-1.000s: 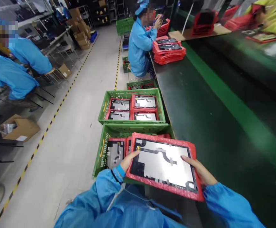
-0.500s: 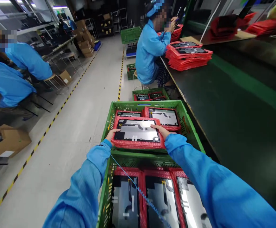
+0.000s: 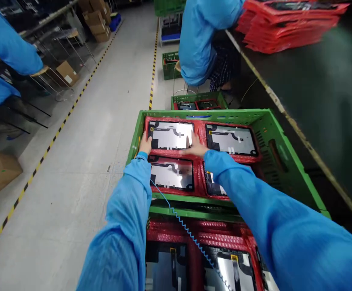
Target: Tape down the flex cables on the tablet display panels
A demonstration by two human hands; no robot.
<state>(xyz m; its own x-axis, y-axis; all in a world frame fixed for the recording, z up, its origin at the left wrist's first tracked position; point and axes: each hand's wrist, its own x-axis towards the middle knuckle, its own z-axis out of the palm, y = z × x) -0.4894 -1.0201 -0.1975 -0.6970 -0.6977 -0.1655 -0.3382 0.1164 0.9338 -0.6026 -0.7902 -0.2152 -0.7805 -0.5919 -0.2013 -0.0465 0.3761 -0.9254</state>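
In the upper green crate point(image 3: 208, 117), tablet display panels lie flat on red bubble-wrap bags. My left hand point(image 3: 145, 144) is at the left edge of the far-left display panel point(image 3: 166, 136), fingers stretched along the gap by the crate wall. Over that panel's right end, my right hand point(image 3: 196, 148) has its fingers spread, gripping nothing. Beside it on the right lies another display panel point(image 3: 232, 139). Nearer me is a front-left display panel point(image 3: 172, 173); my right sleeve partly covers the front-right display panel point(image 3: 212, 184). A blue coiled cord point(image 3: 183, 224) runs from my left wrist.
Below, a nearer crate holds more panels in red bubble wrap point(image 3: 224, 238). A dark worktable point(image 3: 330, 101) with a stack of red bags point(image 3: 288, 30) runs along the right. A seated co-worker point(image 3: 198, 44) and another crate point(image 3: 200, 97) are ahead. Cartons point(image 3: 0, 167) stand left.
The stack of bubble-wrapped display panels held between my hands now rests in the crate's far-left spot. My right hand's fingers have spread off it. The view has tipped downward.
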